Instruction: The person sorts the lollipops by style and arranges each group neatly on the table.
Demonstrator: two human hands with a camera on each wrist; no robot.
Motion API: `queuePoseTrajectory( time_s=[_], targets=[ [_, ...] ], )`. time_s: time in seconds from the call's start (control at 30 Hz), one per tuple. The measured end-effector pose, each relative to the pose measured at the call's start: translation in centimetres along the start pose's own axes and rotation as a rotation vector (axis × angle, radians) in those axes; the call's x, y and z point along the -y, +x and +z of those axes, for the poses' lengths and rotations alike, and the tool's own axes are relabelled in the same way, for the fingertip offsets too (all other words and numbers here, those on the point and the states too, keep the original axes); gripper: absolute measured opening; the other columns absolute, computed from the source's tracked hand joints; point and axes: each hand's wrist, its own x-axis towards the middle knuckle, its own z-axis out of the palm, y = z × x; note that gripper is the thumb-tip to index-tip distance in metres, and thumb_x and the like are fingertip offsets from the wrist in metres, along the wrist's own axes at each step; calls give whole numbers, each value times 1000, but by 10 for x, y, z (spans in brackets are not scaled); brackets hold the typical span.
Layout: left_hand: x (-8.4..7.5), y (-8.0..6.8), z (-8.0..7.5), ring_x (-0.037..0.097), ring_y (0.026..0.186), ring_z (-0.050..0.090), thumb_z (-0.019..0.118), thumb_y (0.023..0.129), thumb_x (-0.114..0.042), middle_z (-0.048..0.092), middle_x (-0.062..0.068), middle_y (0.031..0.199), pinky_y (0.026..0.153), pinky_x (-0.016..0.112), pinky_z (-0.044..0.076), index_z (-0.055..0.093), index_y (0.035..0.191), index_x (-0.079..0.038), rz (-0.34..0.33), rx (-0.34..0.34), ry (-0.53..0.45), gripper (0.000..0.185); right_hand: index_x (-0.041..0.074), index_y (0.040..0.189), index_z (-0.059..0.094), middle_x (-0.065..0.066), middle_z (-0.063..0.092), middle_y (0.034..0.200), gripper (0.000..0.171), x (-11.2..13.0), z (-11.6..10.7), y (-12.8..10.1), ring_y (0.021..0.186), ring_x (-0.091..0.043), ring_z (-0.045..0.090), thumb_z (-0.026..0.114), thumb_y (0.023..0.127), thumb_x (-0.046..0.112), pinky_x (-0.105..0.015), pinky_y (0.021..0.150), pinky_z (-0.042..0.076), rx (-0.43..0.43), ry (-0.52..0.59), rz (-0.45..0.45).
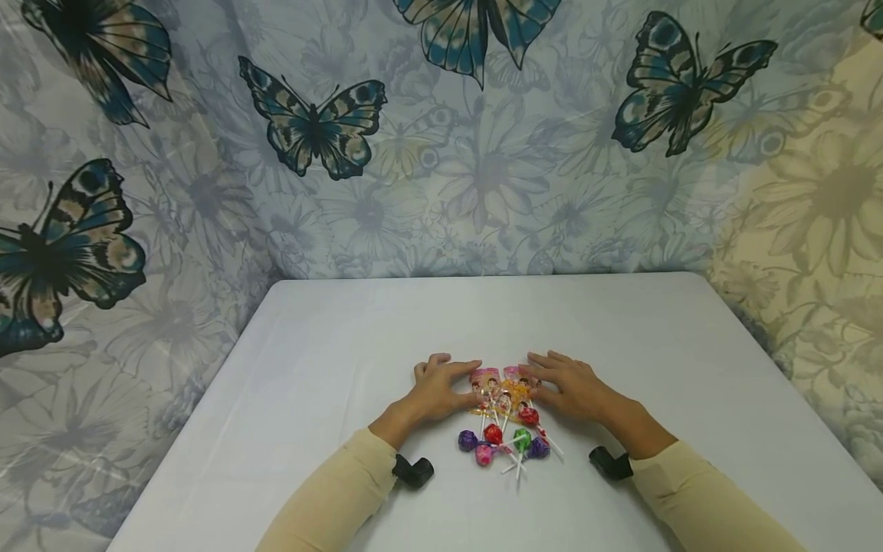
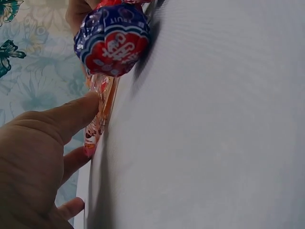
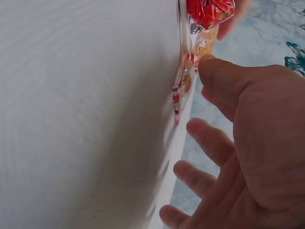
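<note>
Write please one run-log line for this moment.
left hand: open, touches pink packet | right hand: open, touches orange packet | lollipops: loose on table, near both hands

head cam looks down-fwd; wrist cams v. close, all share lollipops (image 1: 507, 437).

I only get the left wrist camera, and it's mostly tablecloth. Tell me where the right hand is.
Observer: The right hand lies flat on the table, fingers spread, fingertips on an orange packet.
Operator: Count the round lollipops.
Observer: About six round lollipops lie clustered between the wrists, nearer the person than the packets: purple, red, pink and green.
Operator: Describe the left hand's whole pose.
Observer: The left hand rests flat, straight fingers touching a pink packet beside the orange one.
</note>
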Motion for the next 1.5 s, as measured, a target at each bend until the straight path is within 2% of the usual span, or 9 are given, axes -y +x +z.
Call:
queuePoseTrajectory(
  time_s=[0.17, 0.43, 0.6, 0.8, 0.93, 1.07, 1.17, 1.37, 1.5],
  targets=[
    [-2, 1, 1, 25, 128, 31, 78, 78, -44, 58, -5, 127, 98, 51, 19, 59, 135, -27, -8, -7, -22, 62, 15, 134, 59, -17, 48, 141, 45, 0, 1, 0, 129, -51, 35, 64, 93, 31, -71, 94, 27, 11, 11, -7],
    [-2, 6, 2, 21, 114, 40, 81, 77, -37, 59, -3, 124, 97, 48, 21, 64, 127, -14, 21, -28, 14, 57, 15, 135, 58, -16, 48, 141, 48, 4, 1, -1, 129, -50, 34, 65, 92, 35, -70, 96, 26, 22, 8, 14],
    [-1, 7, 3, 21, 113, 41, 82, 77, -33, 58, -2, 120, 98, 49, 21, 65, 126, -12, 12, -27, -1, 56, 14, 136, 58, -16, 48, 141, 50, 4, 1, 0, 129, -50, 35, 64, 92, 38, -70, 96, 27, 25, -11, 20],
    [1, 7, 3, 22, 113, 42, 82, 78, -26, 56, -3, 115, 97, 48, 23, 66, 125, -10, 37, -48, -40, 52, 14, 135, 58, -17, 48, 141, 52, 5, 2, 1, 128, -51, 36, 65, 91, 40, -70, 96, 27, 24, -17, 28],
    [3, 8, 3, 19, 108, 49, 81, 79, -18, 56, -4, 110, 97, 40, 33, 66, 123, -5, 68, -74, -134, 48, 14, 135, 58, -18, 47, 141, 52, 5, 2, 1, 128, -51, 36, 67, 90, 39, -70, 96, 27, 23, -23, 32],
    [5, 8, 3, 17, 91, 54, 80, 78, -9, 57, -1, 105, 79, 30, 46, 65, 120, 2, 102, -107, -270, 46, 15, 136, 57, -17, 46, 142, 54, 5, 3, 1, 129, -50, 35, 67, 89, 40, -70, 97, 26, 30, -33, 42],
    [7, 10, 3, 14, 84, 55, 78, 78, -2, 58, 0, 103, 73, 26, 47, 65, 119, 4, 115, -124, -328, 43, 16, 137, 57, -17, 46, 143, 56, 5, 4, 1, 129, -50, 35, 66, 89, 43, -69, 97, 26, 31, -35, 49],
    [6, 11, 3, 14, 84, 58, 73, 80, 5, 58, 4, 105, 73, 24, 49, 64, 119, 6, 108, -121, -415, 40, 16, 137, 57, -17, 45, 143, 58, 5, 3, 1, 129, -50, 34, 64, 89, 47, -69, 97, 26, 42, -35, 54],
    [5, 11, 2, 15, 81, 57, 72, 80, 8, 58, 7, 106, 68, 24, 48, 65, 118, 7, 101, -128, -451, 39, 15, 136, 58, -17, 46, 142, 57, 6, 2, 1, 129, -51, 35, 63, 90, 48, -69, 96, 27, 42, -35, 46]
  ],
)
